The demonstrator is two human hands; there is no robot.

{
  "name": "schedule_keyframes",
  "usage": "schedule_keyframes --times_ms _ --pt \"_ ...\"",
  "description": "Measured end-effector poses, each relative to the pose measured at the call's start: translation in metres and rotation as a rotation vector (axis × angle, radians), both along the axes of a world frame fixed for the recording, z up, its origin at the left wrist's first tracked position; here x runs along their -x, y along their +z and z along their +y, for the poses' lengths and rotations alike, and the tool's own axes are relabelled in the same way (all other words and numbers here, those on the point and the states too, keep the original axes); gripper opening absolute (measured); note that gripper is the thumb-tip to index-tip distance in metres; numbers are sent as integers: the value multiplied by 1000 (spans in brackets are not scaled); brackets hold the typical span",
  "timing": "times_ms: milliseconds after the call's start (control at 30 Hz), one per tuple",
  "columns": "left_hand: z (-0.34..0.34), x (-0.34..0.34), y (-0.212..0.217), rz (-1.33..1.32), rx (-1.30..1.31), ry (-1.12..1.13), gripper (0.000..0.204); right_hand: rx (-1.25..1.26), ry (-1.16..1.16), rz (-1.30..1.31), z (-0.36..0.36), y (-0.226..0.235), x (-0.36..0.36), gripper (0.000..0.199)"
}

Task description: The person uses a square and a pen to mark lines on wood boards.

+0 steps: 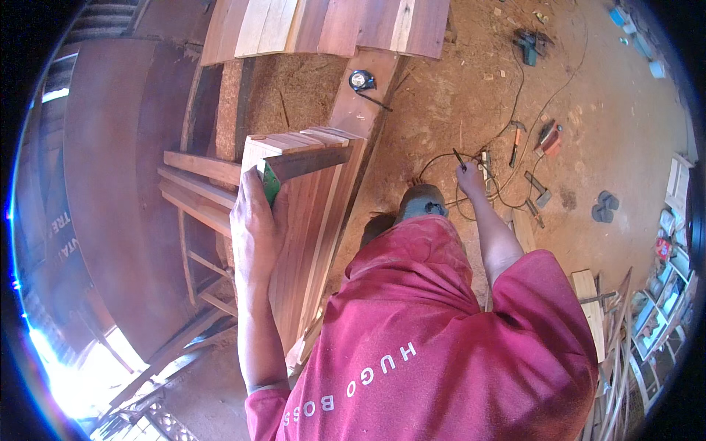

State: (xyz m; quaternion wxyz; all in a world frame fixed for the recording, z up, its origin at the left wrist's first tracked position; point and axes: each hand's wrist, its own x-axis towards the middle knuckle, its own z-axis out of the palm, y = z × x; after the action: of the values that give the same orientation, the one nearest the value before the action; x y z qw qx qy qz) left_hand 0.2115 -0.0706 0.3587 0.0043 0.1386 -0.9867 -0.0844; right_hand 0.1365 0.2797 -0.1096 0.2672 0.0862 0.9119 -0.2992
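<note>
My left hand (257, 220) is closed around the green stock of a try square (271, 184). The square's long blade lies across the top of several boards (301, 235) stacked on edge, near their far end. Out to the right, over the floor, my right hand (471, 181) pinches a thin dark pencil or pen (460, 160), its tip pointing away from me. Which of the two it is, I cannot tell.
Beyond the stack, a tape measure (361, 80) rests on a plank (360, 110), with a row of boards (323, 26) farther off. On the dusty floor lie a hammer (517, 141), an orange-red tool (548, 138), a mallet (540, 192), a green power tool (528, 48) and cords.
</note>
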Motion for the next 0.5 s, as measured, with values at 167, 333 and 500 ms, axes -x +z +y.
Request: schedule_keyframes --times_ms 167,333,500 --pt "3 0 4 18 -33 8 40 -15 -26 -20 -6 3 -1 37" --pt "2 1 3 8 -43 17 40 25 -17 -3 -6 3 -1 37" --pt "2 1 2 75 -13 -46 37 57 -20 50 0 -6 -2 38"
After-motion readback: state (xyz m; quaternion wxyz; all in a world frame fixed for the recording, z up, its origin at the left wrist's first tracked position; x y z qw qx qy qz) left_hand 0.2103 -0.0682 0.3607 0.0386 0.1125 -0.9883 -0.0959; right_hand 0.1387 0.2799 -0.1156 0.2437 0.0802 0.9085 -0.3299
